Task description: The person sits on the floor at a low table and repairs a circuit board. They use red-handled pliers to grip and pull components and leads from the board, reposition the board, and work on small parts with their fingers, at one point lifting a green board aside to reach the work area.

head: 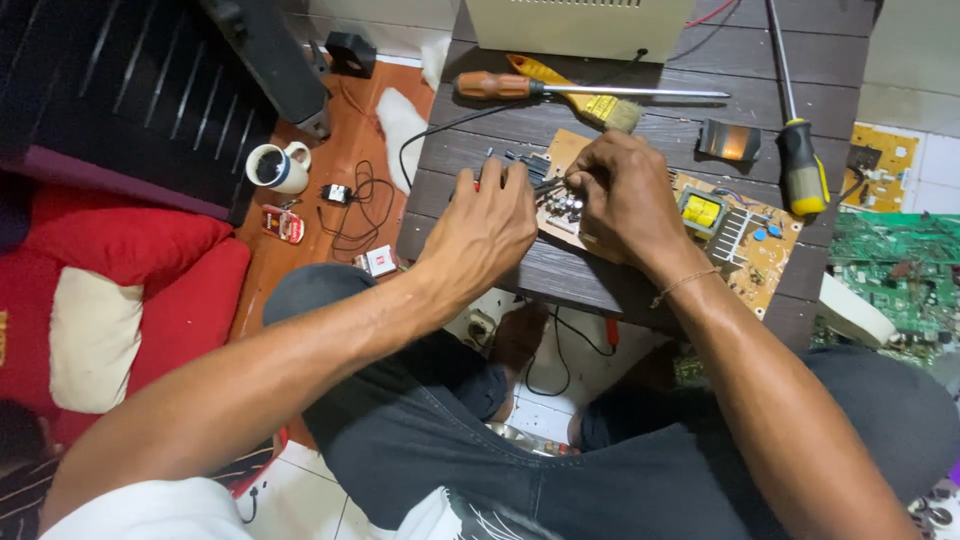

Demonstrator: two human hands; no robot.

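A: Position of circuit board (pixel 735 235)?
B: Flat on dark slatted table (pixel 500 260), near front edge, under both hands.
A: Left hand (pixel 485 225)?
B: Curled, pinching a thin red-tipped tool (pixel 478 180) at the board's left end; tool type unclear.
A: Right hand (pixel 625 195)?
B: Fingers bunched, pressed down on the board; anything pinched, cannot tell.
A: Surroundings?
B: Orange-handled screwdriver (pixel 520 87) and paintbrush (pixel 590 100) behind; black-and-yellow screwdriver (pixel 800 160) to the right.

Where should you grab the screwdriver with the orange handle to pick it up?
Probably by the fat orange handle of the orange-handled screwdriver, coming down from above. It lies flat on the dark table with its thin metal shaft pointing right across the yellow paintbrush; the handle end lies free.
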